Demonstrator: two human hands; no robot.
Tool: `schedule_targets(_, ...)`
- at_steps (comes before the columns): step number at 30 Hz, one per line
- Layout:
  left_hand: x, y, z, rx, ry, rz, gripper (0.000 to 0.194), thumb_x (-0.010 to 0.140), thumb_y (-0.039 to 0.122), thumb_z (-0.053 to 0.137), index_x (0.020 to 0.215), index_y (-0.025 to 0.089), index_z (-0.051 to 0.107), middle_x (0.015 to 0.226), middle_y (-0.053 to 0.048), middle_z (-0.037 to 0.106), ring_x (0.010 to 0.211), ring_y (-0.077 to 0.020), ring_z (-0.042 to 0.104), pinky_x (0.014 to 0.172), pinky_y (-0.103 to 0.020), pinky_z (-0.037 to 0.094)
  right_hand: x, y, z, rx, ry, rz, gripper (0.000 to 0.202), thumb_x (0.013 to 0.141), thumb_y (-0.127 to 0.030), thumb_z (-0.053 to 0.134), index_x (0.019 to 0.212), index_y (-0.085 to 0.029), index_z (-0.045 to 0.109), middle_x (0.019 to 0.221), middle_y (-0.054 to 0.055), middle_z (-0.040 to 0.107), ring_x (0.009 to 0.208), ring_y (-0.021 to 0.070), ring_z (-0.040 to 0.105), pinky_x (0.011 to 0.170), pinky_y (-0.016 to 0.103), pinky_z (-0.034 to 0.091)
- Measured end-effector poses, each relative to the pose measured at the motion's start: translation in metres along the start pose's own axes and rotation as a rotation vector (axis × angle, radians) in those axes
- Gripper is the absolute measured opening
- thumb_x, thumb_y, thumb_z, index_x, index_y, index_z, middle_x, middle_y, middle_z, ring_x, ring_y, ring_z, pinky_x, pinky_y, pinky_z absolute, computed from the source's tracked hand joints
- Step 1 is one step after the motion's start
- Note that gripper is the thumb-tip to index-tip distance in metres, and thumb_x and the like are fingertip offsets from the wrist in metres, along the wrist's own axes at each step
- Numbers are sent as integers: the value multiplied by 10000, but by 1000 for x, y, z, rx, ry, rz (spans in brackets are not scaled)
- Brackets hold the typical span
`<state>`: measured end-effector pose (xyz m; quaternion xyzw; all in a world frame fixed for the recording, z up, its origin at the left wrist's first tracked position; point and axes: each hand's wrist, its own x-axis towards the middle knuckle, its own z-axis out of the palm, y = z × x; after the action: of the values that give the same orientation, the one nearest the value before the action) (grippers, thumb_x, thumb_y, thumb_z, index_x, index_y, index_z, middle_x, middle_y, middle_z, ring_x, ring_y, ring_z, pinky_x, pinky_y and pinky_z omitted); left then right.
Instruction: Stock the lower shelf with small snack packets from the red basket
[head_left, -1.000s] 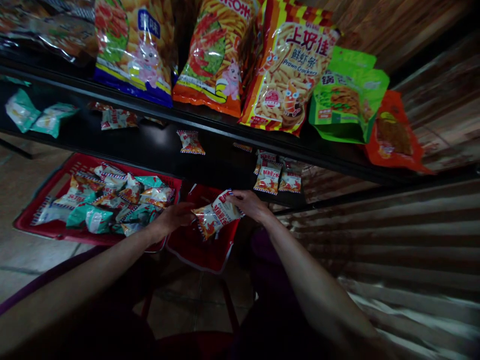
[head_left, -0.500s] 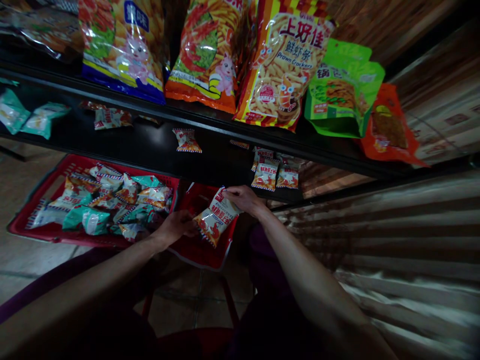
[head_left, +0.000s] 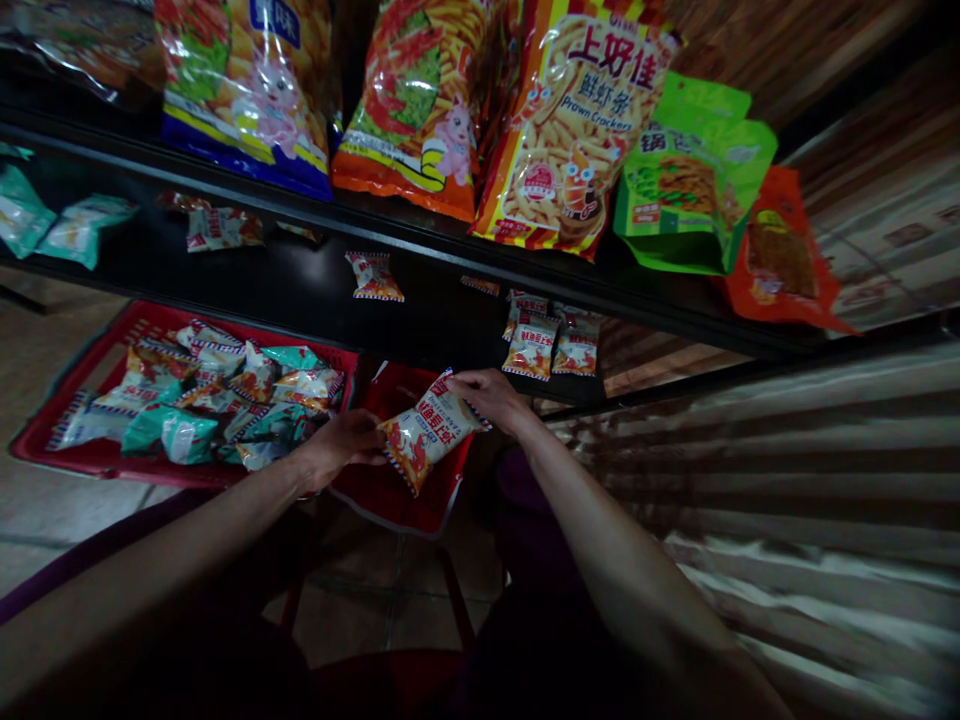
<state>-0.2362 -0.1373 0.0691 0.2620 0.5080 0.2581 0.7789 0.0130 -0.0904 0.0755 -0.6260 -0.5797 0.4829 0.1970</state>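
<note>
A white and orange snack packet (head_left: 429,432) with red lettering hangs tilted between my two hands, above a red basket (head_left: 450,500). My right hand (head_left: 491,398) is closed on the packet's upper right end, thumb side along the top. At its lower left end, the fingers of my left hand (head_left: 349,445) are bent and pinch the edge; the fingertips are partly hidden. To the left stands a second red basket (head_left: 45,450), filled with several small packets, some white and orange, others teal (head_left: 187,437).
A black lower shelf (head_left: 300,300) holds scattered small packets (head_left: 531,345) and teal ones (head_left: 86,228) at the left. Above it, large snack bags (head_left: 577,130) line the upper shelf. Pale ribbed material (head_left: 787,480) stands at the right. A red stool (head_left: 390,680) is below me.
The packet has turned slightly and shifted a little to the left. My left hand has moved slightly up, and its fingers show more plainly at the packet's edge.
</note>
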Motion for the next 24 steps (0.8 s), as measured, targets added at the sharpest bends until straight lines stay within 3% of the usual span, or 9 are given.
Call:
schedule_targets(5,-6,-1,4,20,-136,-105,327,576,175,788,870,120,657,901,-65,668,823,-177,631,783,-365,533,1,-2,-1,7,-44,-7,338,701,-478,611,788,-174,732,704,5,693,644,147,596,585,232,414)
schedule_targets(9,-11,-5,7,-63,-254,-140,352,630,269,773,931,108,689,1062,-141,663,981,-255,615,837,-414,525,1,-3,-1,52,-53,5,324,674,-465,643,772,-170,733,709,9,698,640,143,594,587,232,413)
schedule_targets(15,-15,-16,22,-4,-171,-115,342,587,339,800,793,81,710,889,-132,709,864,-219,658,800,-336,549,0,-6,2,21,-76,-24,330,693,-472,628,786,-174,735,710,6,700,639,144,594,584,235,403)
schedule_targets(20,-12,-33,32,-2,-20,-60,313,568,337,804,724,87,700,776,-95,703,713,-176,657,695,-302,565,1,-6,6,-80,-32,-60,321,740,-465,583,784,-185,735,749,14,712,689,155,614,595,234,397)
schedule_targets(24,-13,-36,36,-50,31,-57,303,540,316,816,693,83,698,712,-68,691,635,-140,634,665,-278,555,2,-7,11,-71,-45,-84,339,767,-478,560,834,-189,724,823,32,714,775,174,631,681,266,435)
